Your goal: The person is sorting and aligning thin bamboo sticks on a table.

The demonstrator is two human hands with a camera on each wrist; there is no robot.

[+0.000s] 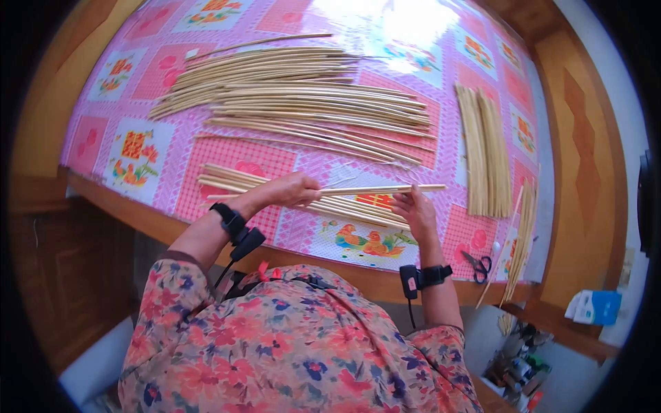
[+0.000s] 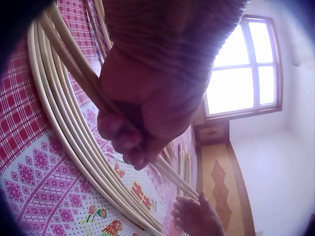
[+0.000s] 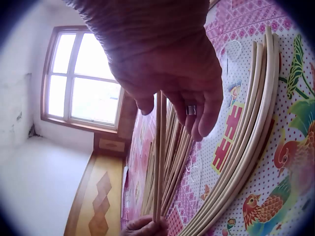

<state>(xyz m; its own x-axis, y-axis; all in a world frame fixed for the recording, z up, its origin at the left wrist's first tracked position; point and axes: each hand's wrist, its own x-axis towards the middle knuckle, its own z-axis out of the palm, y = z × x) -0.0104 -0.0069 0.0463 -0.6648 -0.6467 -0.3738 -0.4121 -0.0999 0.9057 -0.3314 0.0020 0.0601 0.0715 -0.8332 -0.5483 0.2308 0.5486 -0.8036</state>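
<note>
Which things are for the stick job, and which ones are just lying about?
Probably for the job:
Held sticks, between the left hand and right hand
Stick piles on the table

Probably just lying about:
Scissors, in neither hand, though they might be for cutting
Blue packet, beyond the table

Pink plaid, coral blooms and brown diamonds

The tablecloth [image 1: 172, 148] mixes pink plaid blocks, lilac starry bands and white dotted squares bearing red-and-yellow characters and multicoloured birds. On or just over the tablecloth, the sticks [image 1: 372, 190] are pale straw-yellow. Nearer than the tablecloth, the floral top [image 1: 310, 372] shows coral, pink and navy flowers. Right of the tablecloth, the honey-brown wooden panel [image 1: 569, 76] carries darker brown diamonds.
</note>
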